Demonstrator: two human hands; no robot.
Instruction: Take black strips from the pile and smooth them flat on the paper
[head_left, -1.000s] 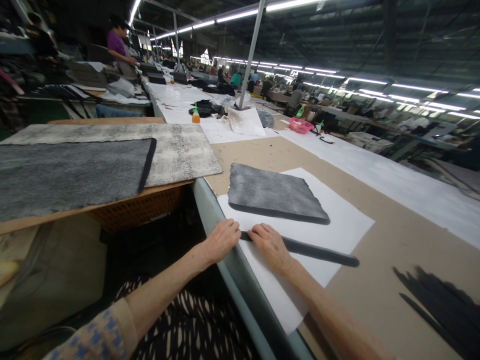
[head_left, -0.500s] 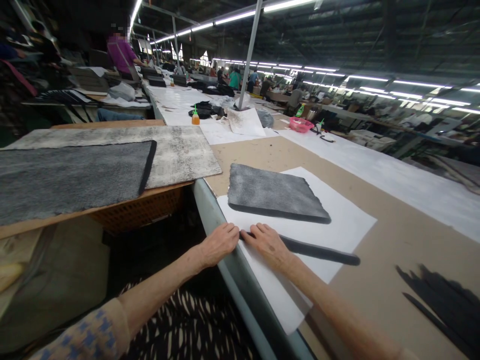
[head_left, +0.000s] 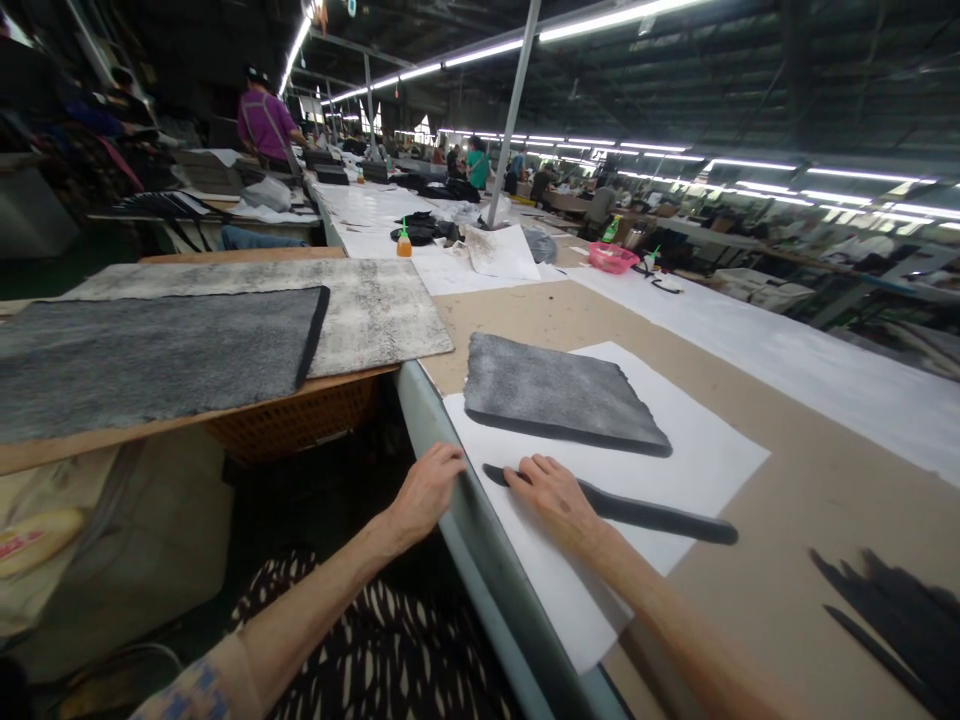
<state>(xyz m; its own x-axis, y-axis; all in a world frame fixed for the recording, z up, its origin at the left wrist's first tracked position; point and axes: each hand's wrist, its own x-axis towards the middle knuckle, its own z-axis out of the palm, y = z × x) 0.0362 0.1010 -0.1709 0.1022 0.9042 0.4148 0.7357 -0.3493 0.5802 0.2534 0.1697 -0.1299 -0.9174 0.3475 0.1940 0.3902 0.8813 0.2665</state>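
Note:
A narrow dark strip (head_left: 660, 517), apparently of fabric or leather, lies across a white paper sheet (head_left: 720, 450). My right hand (head_left: 553, 492) is over the strip near its left end, fingers curled and pressed onto it. Just off the table's edge hovers my left hand (head_left: 429, 488), its fingers drawn together and apart from the strip; whatever they may hold is hidden. Beyond my hands, a grey fuzzy panel (head_left: 562, 390) with a dark front edge rests on the same paper.
A larger grey piece (head_left: 157, 350) lies on a mottled board (head_left: 382, 310) to the left. Black pieces (head_left: 892, 620) sit at the right. Farther back are an orange bottle (head_left: 404, 242), a pink basket (head_left: 611, 258) and a metal post (head_left: 514, 110). People work in the background.
My left hand has moved left, off the strip's end and away from my right hand. My right hand stays on the strip. The view has shifted slightly.

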